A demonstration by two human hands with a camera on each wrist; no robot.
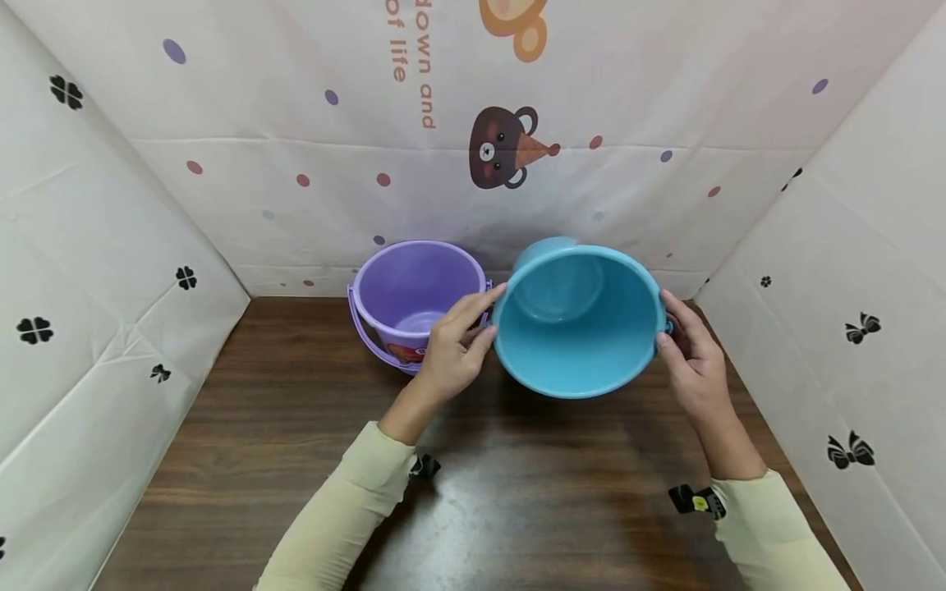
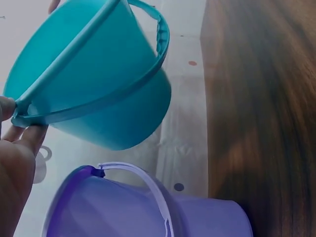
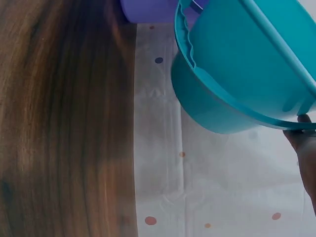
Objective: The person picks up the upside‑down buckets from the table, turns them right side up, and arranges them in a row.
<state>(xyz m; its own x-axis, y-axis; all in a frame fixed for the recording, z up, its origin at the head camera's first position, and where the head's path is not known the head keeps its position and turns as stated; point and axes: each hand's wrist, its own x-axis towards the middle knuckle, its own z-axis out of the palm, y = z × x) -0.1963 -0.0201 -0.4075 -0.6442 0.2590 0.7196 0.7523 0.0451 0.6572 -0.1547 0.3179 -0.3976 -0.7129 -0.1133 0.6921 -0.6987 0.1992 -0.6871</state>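
Both hands hold a blue bucket (image 1: pixel 584 353) up off the table, its mouth tipped toward the head camera. My left hand (image 1: pixel 452 349) pinches the left side of its rim, at the handle joint. On the opposite side, my right hand (image 1: pixel 695 357) grips the rim by the other joint. The bucket's handle (image 2: pixel 103 101) hangs beneath it, as the left wrist view shows. Just left of the blue bucket a purple bucket (image 1: pixel 380 283) stands upright on the table, its handle (image 1: pixel 373 345) lowered to the front. My left hand overlaps the purple bucket's right side in the head view.
The brown wooden table (image 1: pixel 281 460) meets a white printed back cloth (image 1: pixel 296 222) behind the buckets. Patterned side cloths rise at the left (image 1: pixel 96 287) and right (image 1: pixel 835 328). Small black wrist cameras sit at both cuffs.
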